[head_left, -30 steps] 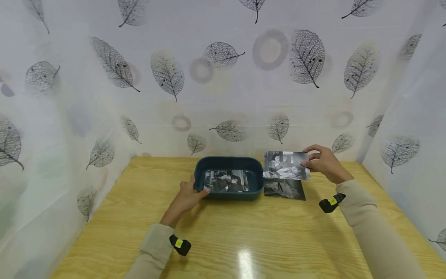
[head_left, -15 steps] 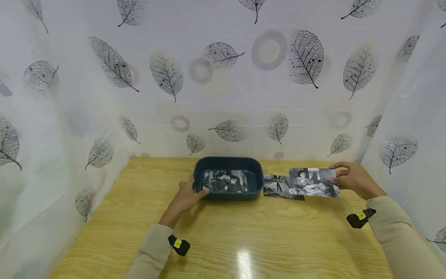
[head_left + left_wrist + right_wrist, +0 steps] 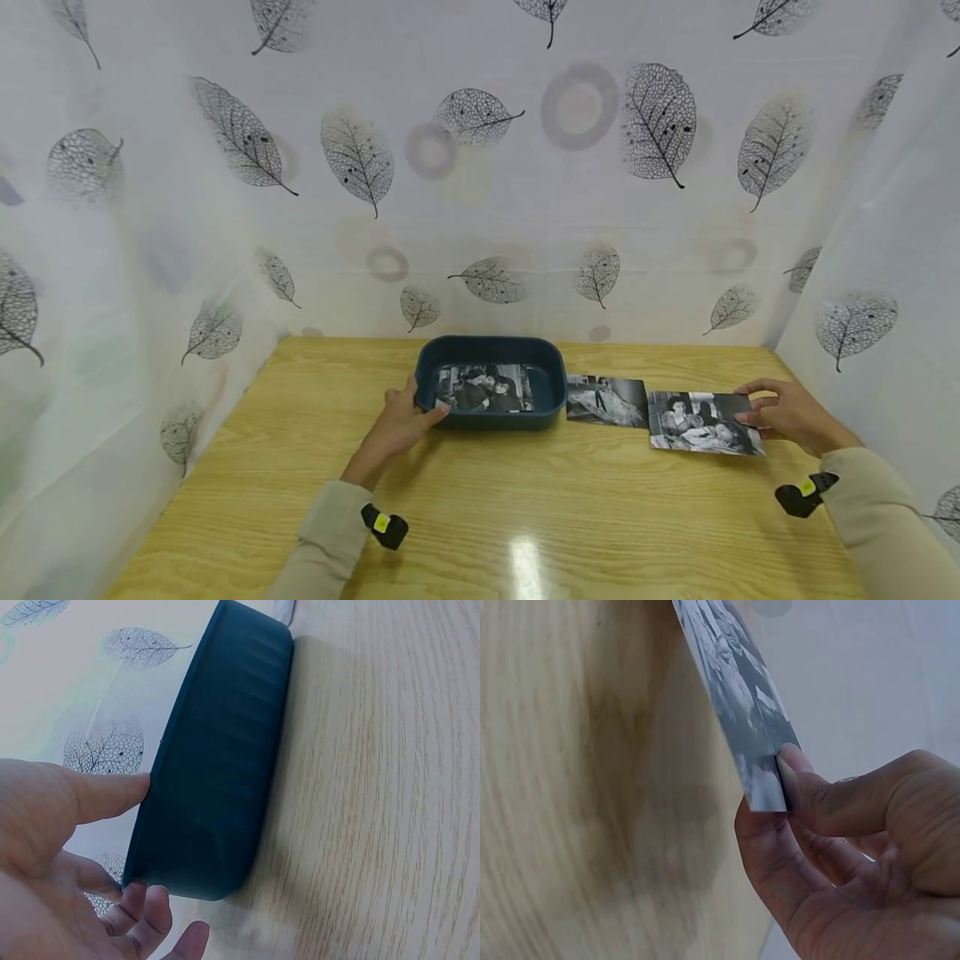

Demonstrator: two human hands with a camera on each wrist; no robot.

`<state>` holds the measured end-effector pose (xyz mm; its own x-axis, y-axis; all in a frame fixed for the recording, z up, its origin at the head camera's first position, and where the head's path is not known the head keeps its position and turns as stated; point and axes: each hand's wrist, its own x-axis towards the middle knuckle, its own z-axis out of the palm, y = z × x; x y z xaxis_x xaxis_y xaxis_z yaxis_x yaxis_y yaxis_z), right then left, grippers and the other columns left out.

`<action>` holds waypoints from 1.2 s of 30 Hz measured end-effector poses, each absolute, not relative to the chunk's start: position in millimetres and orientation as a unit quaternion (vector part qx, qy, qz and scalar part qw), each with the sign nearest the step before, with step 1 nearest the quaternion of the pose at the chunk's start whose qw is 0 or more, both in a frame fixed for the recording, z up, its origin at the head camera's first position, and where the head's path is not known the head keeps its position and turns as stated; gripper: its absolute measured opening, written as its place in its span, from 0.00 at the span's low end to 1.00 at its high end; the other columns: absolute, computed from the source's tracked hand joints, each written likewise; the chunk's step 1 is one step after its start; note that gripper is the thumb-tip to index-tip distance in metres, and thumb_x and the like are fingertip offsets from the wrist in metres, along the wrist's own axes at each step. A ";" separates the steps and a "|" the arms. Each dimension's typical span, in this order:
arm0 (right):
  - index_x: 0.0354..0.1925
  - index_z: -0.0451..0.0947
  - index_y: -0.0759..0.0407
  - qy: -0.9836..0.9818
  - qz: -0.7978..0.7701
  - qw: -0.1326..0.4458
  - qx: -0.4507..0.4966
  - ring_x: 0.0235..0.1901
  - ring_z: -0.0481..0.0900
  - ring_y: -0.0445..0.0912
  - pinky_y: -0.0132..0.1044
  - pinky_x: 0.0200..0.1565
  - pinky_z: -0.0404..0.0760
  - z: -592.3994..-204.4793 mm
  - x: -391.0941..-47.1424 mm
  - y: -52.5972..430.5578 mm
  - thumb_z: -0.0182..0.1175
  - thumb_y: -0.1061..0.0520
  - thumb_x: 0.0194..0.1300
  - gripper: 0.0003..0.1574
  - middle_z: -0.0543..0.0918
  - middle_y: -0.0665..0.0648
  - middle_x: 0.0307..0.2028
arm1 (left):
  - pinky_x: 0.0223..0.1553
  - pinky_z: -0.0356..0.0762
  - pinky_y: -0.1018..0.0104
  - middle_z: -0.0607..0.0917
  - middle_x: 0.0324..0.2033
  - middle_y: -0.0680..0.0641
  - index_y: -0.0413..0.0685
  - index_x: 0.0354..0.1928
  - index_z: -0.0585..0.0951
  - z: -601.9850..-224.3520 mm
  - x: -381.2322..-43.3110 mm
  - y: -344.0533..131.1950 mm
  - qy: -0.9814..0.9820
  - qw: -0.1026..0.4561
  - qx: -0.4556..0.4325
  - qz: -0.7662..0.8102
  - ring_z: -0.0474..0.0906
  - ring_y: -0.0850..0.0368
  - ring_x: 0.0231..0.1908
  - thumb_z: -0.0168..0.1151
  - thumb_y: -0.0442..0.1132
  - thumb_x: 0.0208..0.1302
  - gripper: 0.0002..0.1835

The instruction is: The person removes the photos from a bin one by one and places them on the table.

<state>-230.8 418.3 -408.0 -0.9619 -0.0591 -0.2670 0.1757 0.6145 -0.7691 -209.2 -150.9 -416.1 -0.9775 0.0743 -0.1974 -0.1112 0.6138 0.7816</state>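
Observation:
A dark teal rectangular tub (image 3: pixel 491 422) stands at the back of the table with one black-and-white photo (image 3: pixel 487 390) lying inside. My left hand (image 3: pixel 396 427) grips the tub's left end, thumb on the rim and fingers round the corner, as the left wrist view shows on the tub wall (image 3: pixel 214 757). At the right, my right hand (image 3: pixel 791 414) pinches the right edge of another black-and-white photo (image 3: pixel 701 423) between thumb and fingers. In the right wrist view this photo (image 3: pixel 735 697) slants above the tabletop. A second photo (image 3: pixel 606 402) lies between the tub and the held one.
The wood-grain table (image 3: pixel 525 500) extends toward me. A pale curtain (image 3: pixel 480 208) printed with leaves hangs behind it and along both sides. Black wrist cameras sit on the left sleeve (image 3: pixel 330 517) and the right sleeve (image 3: pixel 885 500).
My right hand has carried its photo rightward and toward me, from beside the tub's rim, uncovering the photo on the table. The left hand and tub have stayed in place.

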 end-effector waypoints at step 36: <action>0.52 0.73 0.81 0.954 -0.288 0.081 0.025 0.42 0.79 0.69 0.54 0.38 0.80 -435.1 -221.1 421.4 0.71 0.61 0.59 0.31 0.79 0.80 0.43 | 0.68 0.55 0.33 0.41 0.75 0.25 0.39 0.80 0.38 -417.8 -210.3 -150.9 0.883 0.104 -0.011 0.457 0.48 0.26 0.73 0.59 0.49 0.75 0.49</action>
